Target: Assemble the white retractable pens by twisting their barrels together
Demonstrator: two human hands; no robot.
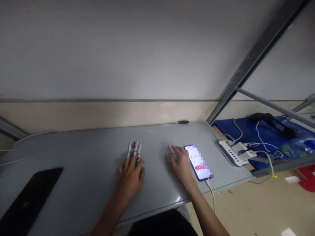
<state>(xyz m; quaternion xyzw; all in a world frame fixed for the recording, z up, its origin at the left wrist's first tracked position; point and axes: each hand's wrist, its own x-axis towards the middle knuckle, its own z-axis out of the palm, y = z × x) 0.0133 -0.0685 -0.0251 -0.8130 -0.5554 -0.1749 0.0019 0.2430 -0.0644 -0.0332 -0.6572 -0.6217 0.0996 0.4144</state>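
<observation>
Several white pens (134, 149) lie side by side on the grey table (86, 157), tips pointing toward the wall. My left hand (131, 170) rests over their near ends with its fingers closed on them. To the right, my right hand (180, 162) holds a single white pen (171, 150) at the table surface, its fingers closed around it. Just right of that hand lies a lit phone (197, 160) showing a timer, with a white cable plugged into its near end. The lower parts of the pens are hidden by my fingers.
A screwdriver (183, 122) lies at the table's back edge by the wall. A white power strip (232, 153) with plugs and cables sits at the right end, beside a metal frame bar (256, 55). A black flat object (31, 200) is at the left. A plastic bottle (299, 147) lies beyond the frame.
</observation>
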